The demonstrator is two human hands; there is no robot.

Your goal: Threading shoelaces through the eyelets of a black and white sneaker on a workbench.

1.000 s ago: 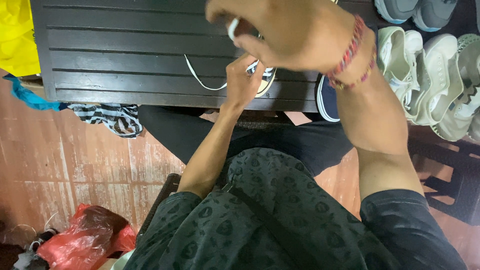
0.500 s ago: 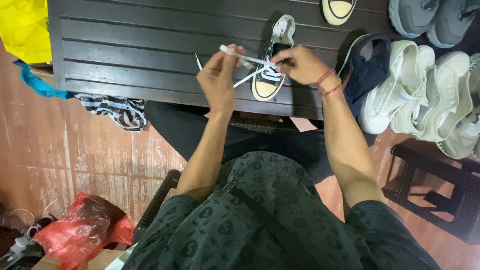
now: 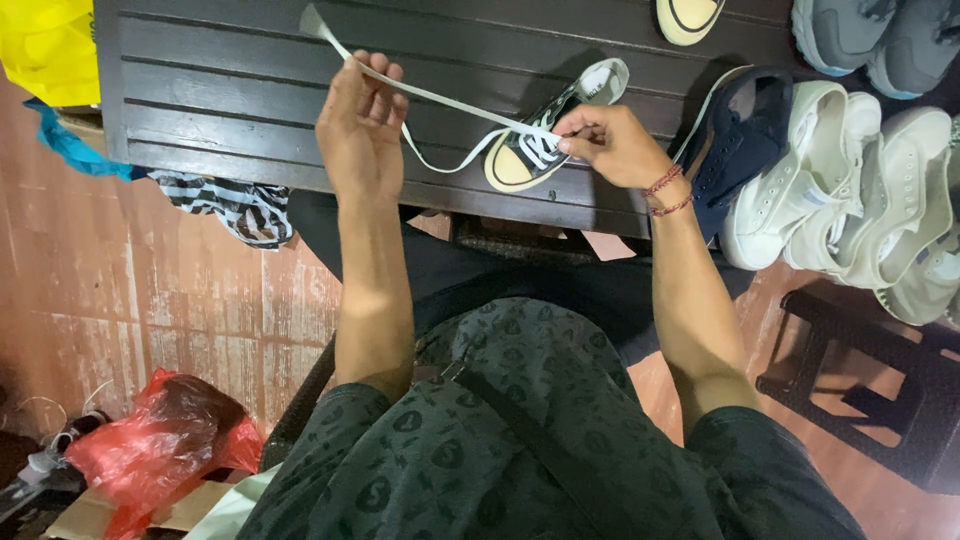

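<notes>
Two hands, left hand [image 3: 360,125] fingers pinching white lace [image 3: 440,98], right hand [image 3: 605,145] fingers gripping it at sneaker [image 3: 550,135]

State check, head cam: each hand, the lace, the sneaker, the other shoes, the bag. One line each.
Left hand: raised, pinching the lace.
Right hand: fingers at the sneaker's eyelets, gripping lace.
Flat white shoelace: pulled out taut to the left, partly threaded.
Small black canvas sneaker with cream toe cap: upright on dark slatted wooden table, partly laced.
White sneakers: lying bunched together, right.
Red plastic bag: crumpled on floor.
</notes>
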